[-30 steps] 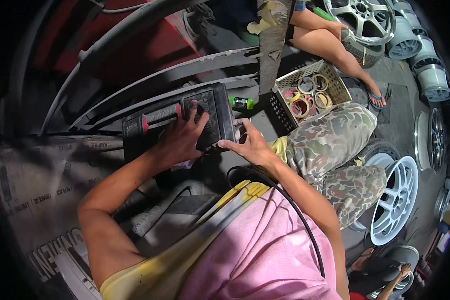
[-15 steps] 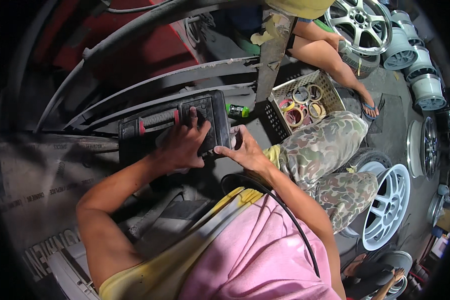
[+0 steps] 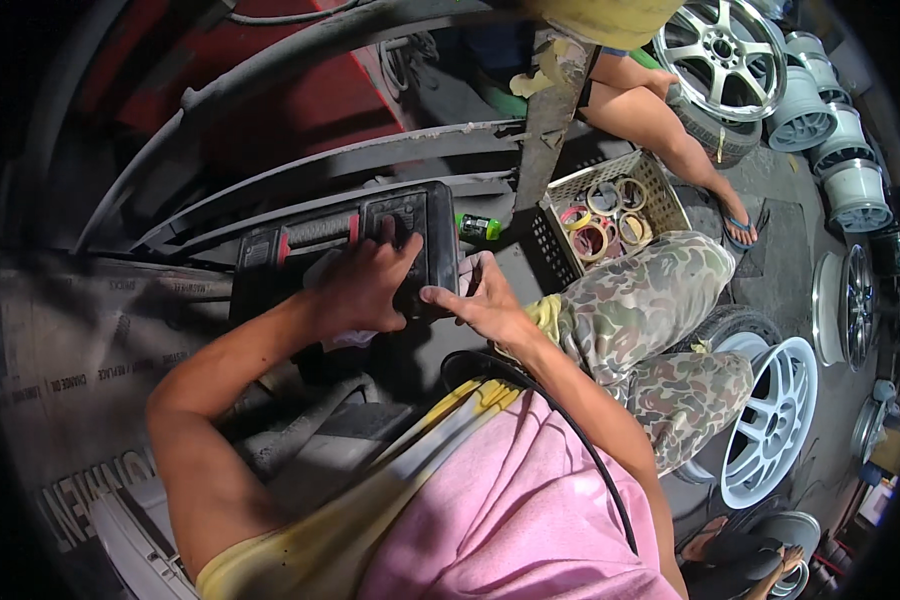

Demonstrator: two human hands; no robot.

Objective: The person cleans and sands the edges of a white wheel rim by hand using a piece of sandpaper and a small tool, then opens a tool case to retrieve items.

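Note:
A black toolbox with a grey ribbed handle and red trim lies before me, among the metal bars. Across its lid rests my left hand, fingers spread and its fingertips near the right end. A crumpled whitish piece shows below that palm; cannot tell if it is cloth or plastic. My right hand grips the toolbox's near right corner between thumb and fingers. Just beyond the box's right end lies a green and black can.
A beige crate holds several tape rolls. Someone's leg in a flip-flop is behind it. White wheel rims and more rims stand at the right. Curved metal bars run along the far left.
The view has shifted slightly. My left hand's fingers have moved a little on the lid, and my right hand keeps its grip at the corner.

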